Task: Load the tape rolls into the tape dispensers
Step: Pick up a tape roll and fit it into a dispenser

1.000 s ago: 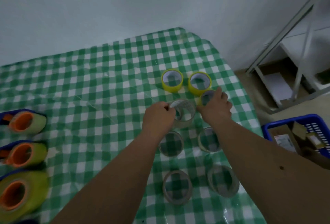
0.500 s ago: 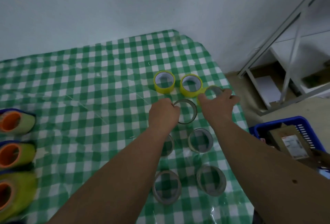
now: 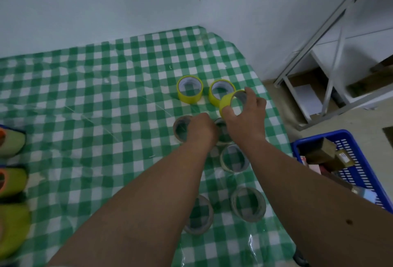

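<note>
Green-checked cloth (image 3: 85, 101) covers our table under a pale wall, with a metal rack (image 3: 331, 54) and a blue basket (image 3: 361, 173) off at three o'clock.

From the head view, our right hand (image 3: 246, 118) grasps a yellow roll (image 3: 228, 102), thumb on its near edge and fingers over the far rim, tilted and seemingly lifted off the cloth. Two more yellow rolls (image 3: 190, 89) lie just beyond it, towards twelve o'clock. Our left hand (image 3: 201, 130) is curled around a clear roll (image 3: 181, 128), just to the nine o'clock side of the right hand. More clear rolls (image 3: 248, 204) sit nearer us, towards six o'clock, partly hidden by our forearms. The dispensers (image 3: 11, 145), green with orange hubs, lie well apart at nine o'clock, cut by the frame edge.

We judge that we are at the picking-up step: both hands have rolls, none of them loaded yet. Next we need to carry a roll across to a dispenser at nine o'clock and seat its core on the orange hub; whether those dispensers already hold tape we cannot tell.
</note>
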